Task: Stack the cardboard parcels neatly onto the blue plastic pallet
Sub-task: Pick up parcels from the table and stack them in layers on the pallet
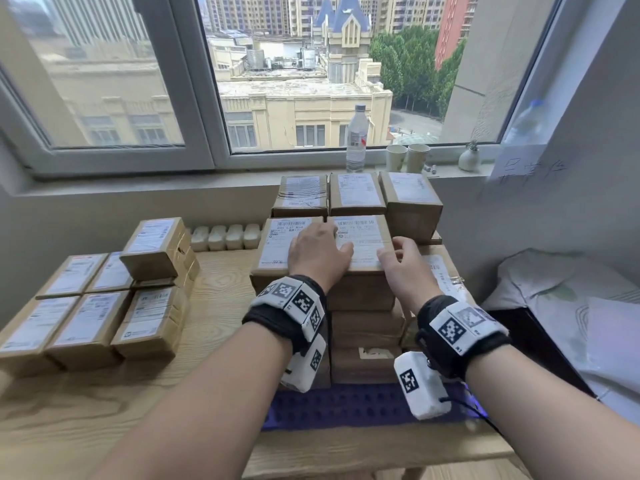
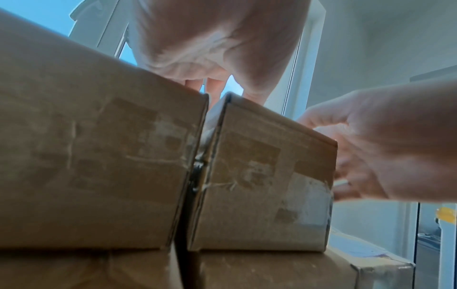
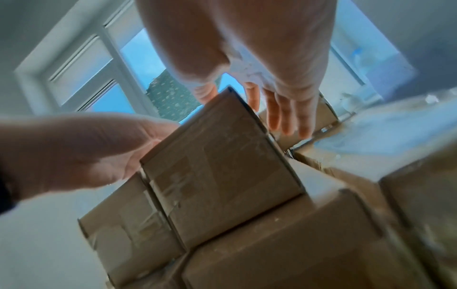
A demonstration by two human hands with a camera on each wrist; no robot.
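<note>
Two hands on top parcel (image 1: 360, 242), left hand (image 1: 317, 252) flat, right hand (image 1: 403, 263) spread

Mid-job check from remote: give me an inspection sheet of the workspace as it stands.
Surface: wooden table, pale grain.
Job's things: blue pallet carrying a stack of parcels; top front parcel under both hands; unstacked parcels grouped at left.
Clutter: water bottle, two paper cups, small vase on the sill.
Grippers: left hand flat on the parcel tops; right hand at the top parcel's right edge, fingers relaxed.
Cables: black cord at the right wrist camera.
Surroundings: window, city buildings outside.
</note>
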